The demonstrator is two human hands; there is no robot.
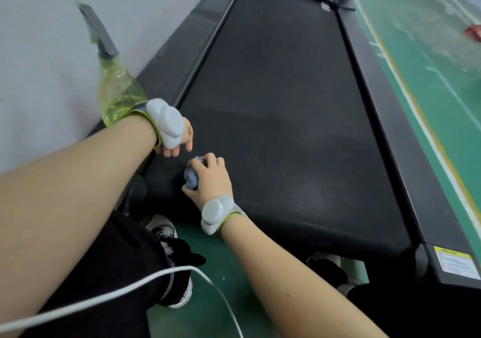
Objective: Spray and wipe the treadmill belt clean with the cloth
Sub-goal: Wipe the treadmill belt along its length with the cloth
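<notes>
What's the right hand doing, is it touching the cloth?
Touching. The head view shows the right hand curled round the blue cloth on the treadmill belt.

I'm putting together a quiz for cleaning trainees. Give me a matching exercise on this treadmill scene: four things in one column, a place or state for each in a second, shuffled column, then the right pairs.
Things:
1. spray bottle
2. cloth
3. yellow-and-white label
4. white cable

Places or states:
A. on the near right corner of the treadmill frame
B. bunched in the right hand, on the belt
C. running across dark trousers
D. standing by the wall, left of the belt

Pairs: 1-D, 2-B, 3-A, 4-C.
</notes>
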